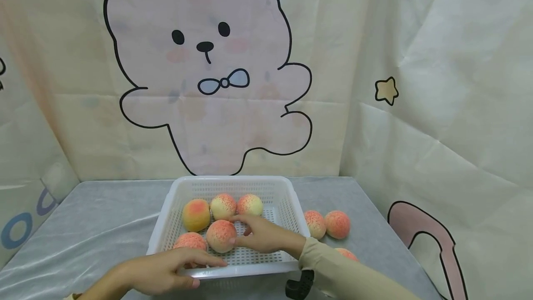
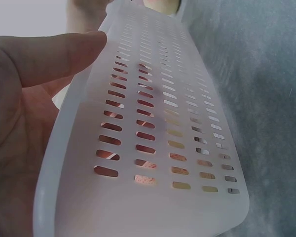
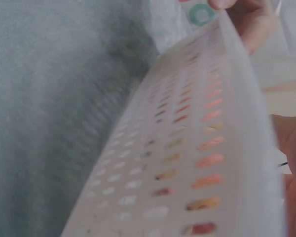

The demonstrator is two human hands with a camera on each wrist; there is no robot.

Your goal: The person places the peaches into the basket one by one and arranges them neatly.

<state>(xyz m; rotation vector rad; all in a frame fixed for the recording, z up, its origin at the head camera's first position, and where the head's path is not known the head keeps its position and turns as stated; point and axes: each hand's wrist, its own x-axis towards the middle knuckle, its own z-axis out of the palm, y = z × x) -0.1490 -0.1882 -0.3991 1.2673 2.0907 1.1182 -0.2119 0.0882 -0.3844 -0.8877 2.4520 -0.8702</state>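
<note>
A white perforated plastic basket [image 1: 241,270] stands on the table, with several peaches in it. My right hand [image 1: 264,234] reaches over its right side, thumb and fingers around a pinkish peach [image 1: 220,236] near the middle. At the front rim is my left hand [image 1: 160,270], its fingers over the edge and its thumb [image 2: 64,54] against the outer wall in the left wrist view. A red-speckled peach [image 1: 190,240] lies just beyond the left fingers. Along the back are a yellow-orange peach [image 1: 196,215] and two pale speckled peaches, one left [image 1: 223,206], one right [image 1: 250,204].
Right of the basket, two peaches lie side by side, a paler one [image 1: 314,224] and a redder one [image 1: 337,224]. A third peach [image 1: 346,253] is partly hidden by the right sleeve. Grey cloth [image 1: 112,216] covers the table; printed curtains [image 1: 325,142] enclose its back and sides.
</note>
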